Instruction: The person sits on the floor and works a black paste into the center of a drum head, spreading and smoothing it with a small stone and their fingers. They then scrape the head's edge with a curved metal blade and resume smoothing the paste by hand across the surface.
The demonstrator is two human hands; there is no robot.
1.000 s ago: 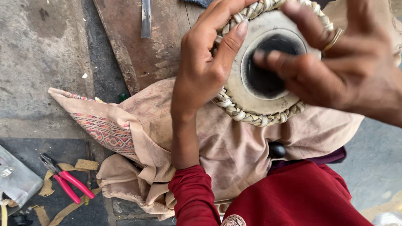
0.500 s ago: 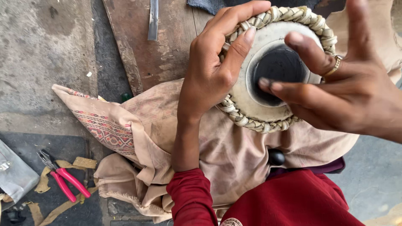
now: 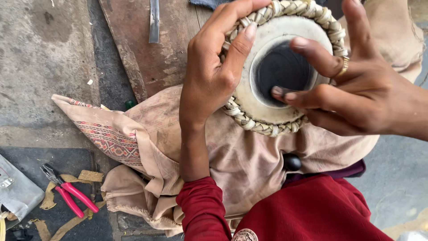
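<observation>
Both hands on the drum (image 3: 267, 105), which sits on a tan cloth (image 3: 249, 160) in the lap: left hand (image 3: 214, 76) curled round its braided rim, right hand (image 3: 356, 93) open, fingertips on the black centre, red pliers (image 3: 71, 196) lying well off left

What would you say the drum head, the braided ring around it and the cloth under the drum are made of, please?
Drum head: looks like stretched hide, matte off-white, with a dull black disc that seems a dried paste.
Braided ring: probably rawhide strips, pale tan, flat plaited straps.
Cloth: woven fabric, likely cotton, soiled beige, with a frayed edge and a red patterned band.
</observation>
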